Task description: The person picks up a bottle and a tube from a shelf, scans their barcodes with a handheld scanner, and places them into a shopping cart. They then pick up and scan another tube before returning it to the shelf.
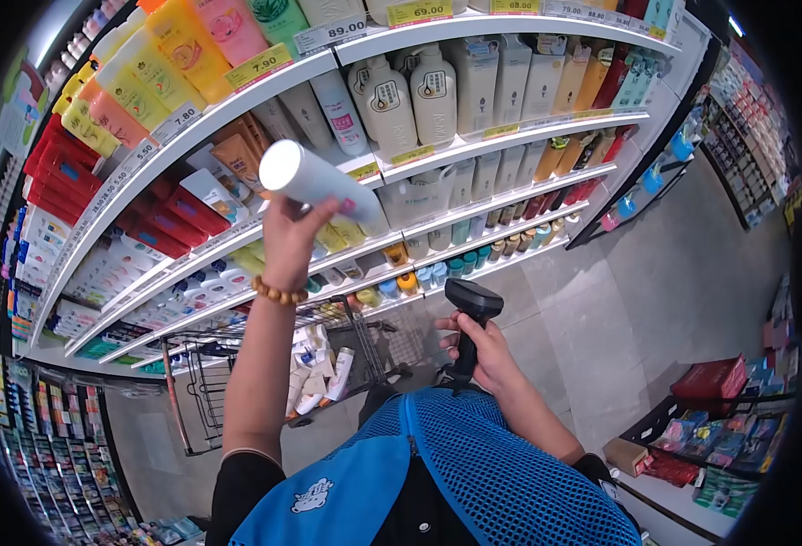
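My left hand (294, 238), with a beaded bracelet (279, 292) at the wrist, is closed around a white cylindrical bottle (314, 177). The bottle is tilted in front of the shelves, its pale round end towards me and a little pink print beside my fingers. A similar white bottle with a pink label (339, 113) stands on the shelf just behind it. Lower and to the right, my right hand (492, 353) grips the handle of a black handheld barcode scanner (474, 300), whose head points up towards the shelves.
Shelves of bottles and tubes with price strips (501, 127) curve across the front. Below my left arm stands a wire shopping cart (187, 409) containing several white packages (314, 369). Tiled floor (592, 318) extends right, past a display of packets (710, 437).
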`<state>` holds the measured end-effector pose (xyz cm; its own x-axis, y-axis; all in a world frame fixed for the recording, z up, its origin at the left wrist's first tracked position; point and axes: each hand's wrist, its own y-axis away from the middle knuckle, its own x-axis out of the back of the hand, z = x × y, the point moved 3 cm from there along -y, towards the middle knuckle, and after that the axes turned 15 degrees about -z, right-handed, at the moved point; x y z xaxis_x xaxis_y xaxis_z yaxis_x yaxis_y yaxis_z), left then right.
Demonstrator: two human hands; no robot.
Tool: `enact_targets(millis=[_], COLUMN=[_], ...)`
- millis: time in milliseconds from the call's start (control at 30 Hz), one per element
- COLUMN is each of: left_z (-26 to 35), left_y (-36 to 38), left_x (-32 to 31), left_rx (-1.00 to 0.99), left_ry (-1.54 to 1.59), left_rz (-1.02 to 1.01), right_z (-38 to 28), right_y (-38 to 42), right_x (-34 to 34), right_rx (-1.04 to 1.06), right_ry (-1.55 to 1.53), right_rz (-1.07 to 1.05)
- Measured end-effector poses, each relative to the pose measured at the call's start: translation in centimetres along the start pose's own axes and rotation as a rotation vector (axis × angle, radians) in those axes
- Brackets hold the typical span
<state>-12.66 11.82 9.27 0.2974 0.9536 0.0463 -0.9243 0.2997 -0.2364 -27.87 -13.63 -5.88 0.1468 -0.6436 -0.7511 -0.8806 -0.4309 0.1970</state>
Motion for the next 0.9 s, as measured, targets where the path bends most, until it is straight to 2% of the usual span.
enact_targets(millis=[67,167,467,633,900], left_z=[0.4,-0.5,-3.3,-4.2,-5.9], left_y=[-2.4,-5.5,-9.5,-10.3,-12.5], left_x=[1.2,2.7,3.9,4.1,5.1], left_rx=[-0.087,-0.081,-0.030,-0.120,-0.080], left_ry=[-0.154,-0.138,-0.284,-0.255,-0.357], left_rz=[0.086,0.156,0.143,0.171,0.179], right_z=[0.3,0.7,1.4,1.2,1.8], right_y=[0.2,0.4,1.0,1.1,0.7], right_x=[0.3,0.5,1.4,1.4,1.5], right_rx=[-0.003,0.002,0.024,0.025,0.010], right_ry=[0.011,0.000,0.020,0.018,0.039], right_rz=[0.012,0.028,0.044,0.065,0.055])
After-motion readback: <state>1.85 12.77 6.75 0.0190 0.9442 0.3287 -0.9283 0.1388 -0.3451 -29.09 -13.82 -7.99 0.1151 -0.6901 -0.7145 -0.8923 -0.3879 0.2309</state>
